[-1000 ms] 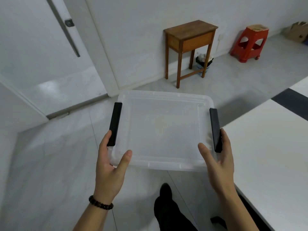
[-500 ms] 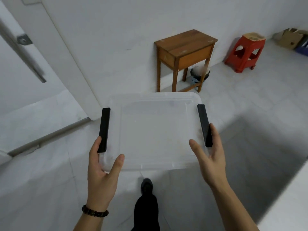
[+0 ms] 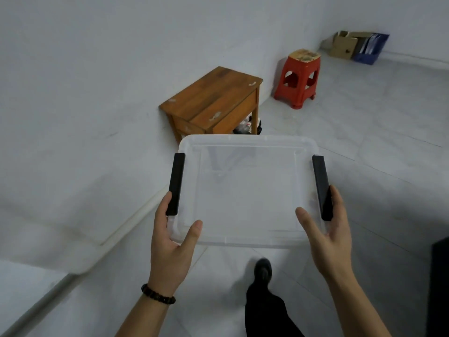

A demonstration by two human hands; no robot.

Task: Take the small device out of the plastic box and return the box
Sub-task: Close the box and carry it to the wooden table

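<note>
A clear plastic box [image 3: 247, 190] with a lid and two black side latches is carried level in front of me, above the tiled floor. My left hand [image 3: 171, 242] grips its near left corner, thumb on the lid, fingers by the left latch. My right hand [image 3: 328, 229] holds the near right corner beside the right latch. The box looks empty through the lid; no small device is in view.
A small wooden table [image 3: 213, 100] stands against the white wall just beyond the box, a bin partly hidden under it. A red plastic stool [image 3: 298, 76] sits to its right, cardboard and blue boxes [image 3: 357, 47] in the far corner. My foot [image 3: 263, 268] is below the box.
The view has swung right and closer to the wooden table; the doorway and white tabletop have left the frame. Both hands keep the same hold on the box.
</note>
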